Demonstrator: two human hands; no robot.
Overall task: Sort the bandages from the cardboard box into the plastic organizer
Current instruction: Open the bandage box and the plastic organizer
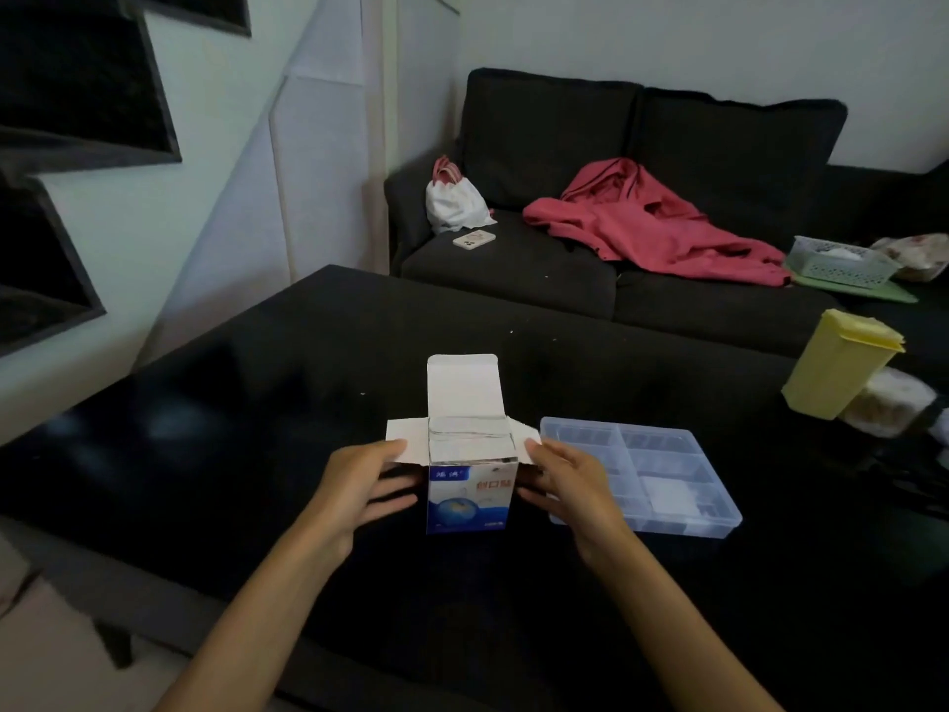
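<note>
Black and glossy, the table (257,403) is carrying a small blue-and-white box (470,498) that is standing upright near its front edge, top flaps folded out and the lid flap sticking up at the back. Something silvery is showing inside the open top; whether those are the bandages I cannot tell. The left hand (359,488) is resting its thumb on the left flap, its fingers reaching loosely toward the box's side, relaxed rather than gripping. The right hand (565,485) is doing the same on the right flap, fingers spread and loose against the box. Just beside the box on the right, the clear organizer (642,475) is lying flat with a white patch in one near compartment. A yellow tub (837,367) is leaning further right. Behind, a dark sofa (565,280) is holding a red garment (647,218), a white bag (454,200), a phone (473,240) and a pale basket (842,264).
</note>
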